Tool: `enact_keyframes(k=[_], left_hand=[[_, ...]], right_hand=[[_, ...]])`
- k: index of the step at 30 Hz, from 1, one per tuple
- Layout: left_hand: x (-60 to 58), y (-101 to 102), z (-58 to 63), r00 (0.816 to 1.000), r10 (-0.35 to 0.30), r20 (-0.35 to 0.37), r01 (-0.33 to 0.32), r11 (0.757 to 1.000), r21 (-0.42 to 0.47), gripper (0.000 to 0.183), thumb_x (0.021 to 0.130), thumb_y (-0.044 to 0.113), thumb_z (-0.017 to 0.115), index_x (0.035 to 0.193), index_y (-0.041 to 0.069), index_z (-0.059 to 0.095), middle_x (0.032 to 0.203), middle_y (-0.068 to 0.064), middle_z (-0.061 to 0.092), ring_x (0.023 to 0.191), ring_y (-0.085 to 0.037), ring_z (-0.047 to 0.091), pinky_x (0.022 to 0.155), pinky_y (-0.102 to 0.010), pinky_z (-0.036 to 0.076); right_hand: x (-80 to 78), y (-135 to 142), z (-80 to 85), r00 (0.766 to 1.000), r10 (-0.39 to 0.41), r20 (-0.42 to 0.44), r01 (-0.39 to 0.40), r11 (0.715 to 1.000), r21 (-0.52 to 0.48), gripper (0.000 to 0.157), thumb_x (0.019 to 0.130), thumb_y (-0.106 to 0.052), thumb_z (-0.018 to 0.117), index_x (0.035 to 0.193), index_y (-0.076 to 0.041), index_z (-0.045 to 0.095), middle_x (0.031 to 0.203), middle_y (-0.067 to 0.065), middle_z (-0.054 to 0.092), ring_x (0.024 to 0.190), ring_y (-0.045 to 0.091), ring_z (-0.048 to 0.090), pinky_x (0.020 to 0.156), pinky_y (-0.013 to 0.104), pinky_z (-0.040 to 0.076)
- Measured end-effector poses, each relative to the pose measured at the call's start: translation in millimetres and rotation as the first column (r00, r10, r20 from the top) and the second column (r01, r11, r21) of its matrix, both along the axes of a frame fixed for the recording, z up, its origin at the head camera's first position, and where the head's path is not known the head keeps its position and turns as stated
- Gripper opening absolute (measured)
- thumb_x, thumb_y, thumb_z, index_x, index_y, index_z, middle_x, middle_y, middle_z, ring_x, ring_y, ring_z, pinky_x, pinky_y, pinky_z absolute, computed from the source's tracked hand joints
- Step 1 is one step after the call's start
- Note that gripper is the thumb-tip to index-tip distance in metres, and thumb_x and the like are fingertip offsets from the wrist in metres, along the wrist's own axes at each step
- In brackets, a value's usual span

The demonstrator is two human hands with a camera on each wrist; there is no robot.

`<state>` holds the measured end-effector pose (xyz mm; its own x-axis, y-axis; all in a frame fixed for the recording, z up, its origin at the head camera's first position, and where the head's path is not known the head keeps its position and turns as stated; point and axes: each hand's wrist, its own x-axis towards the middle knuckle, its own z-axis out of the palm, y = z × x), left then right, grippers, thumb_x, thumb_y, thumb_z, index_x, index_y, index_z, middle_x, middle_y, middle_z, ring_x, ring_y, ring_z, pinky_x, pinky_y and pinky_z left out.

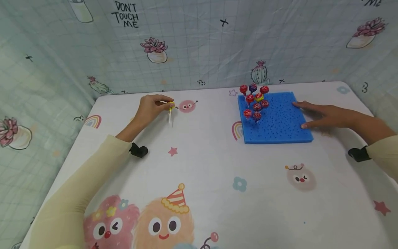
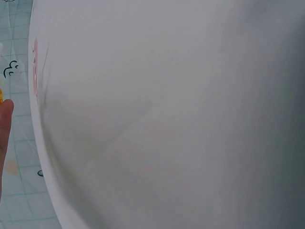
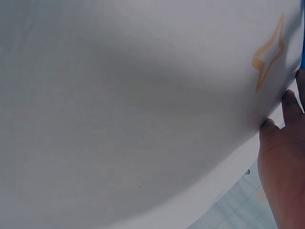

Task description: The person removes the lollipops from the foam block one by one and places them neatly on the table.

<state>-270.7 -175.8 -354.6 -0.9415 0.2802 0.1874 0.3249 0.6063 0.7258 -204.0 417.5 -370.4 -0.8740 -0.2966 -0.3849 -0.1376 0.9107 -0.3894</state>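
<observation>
My left hand (image 1: 150, 110) pinches a yellow-wrapped lollipop (image 1: 171, 105) by its head, above the back left of the table. Its white stick points downward. In the left wrist view only a fingertip (image 2: 6, 112) and a sliver of yellow show at the left edge. At the right, a blue foam board (image 1: 283, 121) full of small holes lies flat. Several lollipops (image 1: 256, 106), mostly red with a yellow and a dark purple one, stand upright in its left part. My right hand (image 1: 334, 116), fingers extended, touches the board's right edge; the right wrist view shows this hand (image 3: 283, 157) partly.
A white printed cloth covers the table (image 1: 205, 155). Behind it hangs a pale green grid-patterned curtain (image 1: 199, 45), which also runs along both sides. Black wrist straps (image 1: 139, 150) sit at the sleeve cuffs.
</observation>
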Motion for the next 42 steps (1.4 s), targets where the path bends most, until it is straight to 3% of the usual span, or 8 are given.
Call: enact_keyframes(k=[8,20,30,42], left_hand=[[-5.6,-5.5,-1.1,1.000,0.013,0.002,-0.013,0.997,-0.073,0.029,0.091,0.020,0.079,0.118,0.007,0.076,0.109,-0.010,0.077,0.101,-0.021,0.073,0.078,-0.016,0.049],[-18.8,-12.0,-5.0,1.000,0.017,0.017,-0.015,0.993,-0.117,0.028,0.091,0.021,0.079,0.116,0.008,0.077,0.111,-0.009,0.076,0.106,-0.021,0.072,0.081,-0.018,0.050],[-21.8,-6.4,-8.6,0.998,-0.003,0.069,0.018,0.977,-0.214,0.028,0.094,0.021,0.076,0.117,0.006,0.077,0.117,-0.015,0.074,0.118,-0.028,0.065,0.099,-0.044,0.051],[-21.9,-0.4,-6.3,0.995,-0.005,0.105,0.031,0.968,-0.249,0.037,0.095,0.019,0.075,0.128,0.004,0.070,0.124,-0.015,0.071,0.119,-0.028,0.063,0.103,-0.044,0.051]], right_hand=[[-0.4,-3.1,1.9,1.000,0.003,-0.003,-0.003,1.000,0.005,0.098,0.093,-0.041,0.074,0.165,-0.020,0.011,0.165,0.032,0.003,0.148,0.057,0.002,0.108,0.082,0.009],[-1.3,-5.4,2.8,1.000,-0.003,0.006,0.003,1.000,-0.008,0.097,0.093,-0.041,0.073,0.165,-0.021,0.011,0.165,0.032,0.002,0.149,0.057,0.000,0.109,0.081,0.009],[0.6,-0.5,1.0,1.000,-0.008,0.003,0.008,1.000,0.006,0.098,0.093,-0.044,0.073,0.165,-0.022,0.010,0.165,0.031,0.002,0.148,0.058,0.001,0.107,0.082,0.010],[0.9,0.7,1.4,1.000,-0.004,-0.003,0.005,1.000,0.013,0.096,0.093,-0.043,0.073,0.165,-0.021,0.012,0.165,0.031,0.004,0.147,0.060,0.004,0.107,0.082,0.012]])
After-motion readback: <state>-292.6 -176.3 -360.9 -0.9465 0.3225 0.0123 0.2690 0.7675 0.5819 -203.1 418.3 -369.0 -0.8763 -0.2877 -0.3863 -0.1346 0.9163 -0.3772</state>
